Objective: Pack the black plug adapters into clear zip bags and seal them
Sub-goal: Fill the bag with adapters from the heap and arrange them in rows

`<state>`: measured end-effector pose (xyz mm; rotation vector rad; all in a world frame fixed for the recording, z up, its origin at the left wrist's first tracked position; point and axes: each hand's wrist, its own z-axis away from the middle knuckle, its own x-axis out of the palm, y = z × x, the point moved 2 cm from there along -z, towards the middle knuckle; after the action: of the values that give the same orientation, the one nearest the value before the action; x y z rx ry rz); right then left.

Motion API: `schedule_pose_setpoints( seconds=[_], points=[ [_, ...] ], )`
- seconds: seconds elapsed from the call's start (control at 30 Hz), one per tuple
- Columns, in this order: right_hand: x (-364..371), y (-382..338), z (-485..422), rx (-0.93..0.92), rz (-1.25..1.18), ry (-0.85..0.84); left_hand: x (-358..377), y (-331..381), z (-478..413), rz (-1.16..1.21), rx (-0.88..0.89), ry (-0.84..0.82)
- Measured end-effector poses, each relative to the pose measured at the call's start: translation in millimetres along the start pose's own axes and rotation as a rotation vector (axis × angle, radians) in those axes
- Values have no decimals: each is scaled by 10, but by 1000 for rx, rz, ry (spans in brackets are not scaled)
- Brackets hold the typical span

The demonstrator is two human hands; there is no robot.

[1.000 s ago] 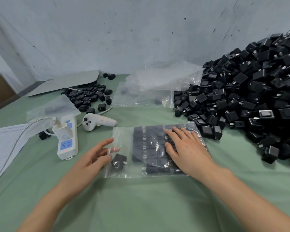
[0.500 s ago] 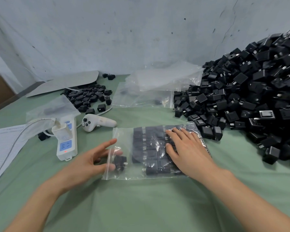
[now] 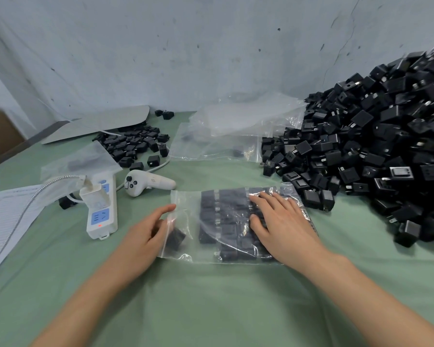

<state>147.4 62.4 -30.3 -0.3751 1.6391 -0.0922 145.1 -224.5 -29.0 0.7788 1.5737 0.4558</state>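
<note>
Presses rows of black plug adapters [image 3: 226,221] flat inside the clear zip bag [image 3: 193,251] on the bench [image 3: 211,309], right hand [image 3: 283,226] spread, grip holding nothing. Appears to feed 1 loose adapter [image 3: 178,236] through the bag's mouth with the left hand [image 3: 140,236]; cannot tell whether that grip pinches it. Next: seat it, then press the zip shut.

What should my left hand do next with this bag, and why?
Probably nudge the loose adapter deeper, against the packed rows the right hand presses flat. It sits by the zip bag's open mouth at the left hand, likely blocking the seal.
</note>
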Motion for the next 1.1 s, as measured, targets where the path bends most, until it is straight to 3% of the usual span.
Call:
schedule_pose_setpoints(
  seconds=[0.2,0.37,0.5,0.6,1.1],
  points=[
    [-17,-3,10,-3,-8,10,-1,14,-10,-135,-38,6],
    [-13,0,2,-2,-10,4,-135,75,29,232,-250,117],
    [-15,-3,6,-6,-7,5,-22,262,151,38,-180,-65],
    [-17,-3,12,-6,-14,2,18,294,186,-49,-164,-97],
    [-4,13,0,-9,-13,-5,-12,261,168,359,-283,-119]
  ],
)
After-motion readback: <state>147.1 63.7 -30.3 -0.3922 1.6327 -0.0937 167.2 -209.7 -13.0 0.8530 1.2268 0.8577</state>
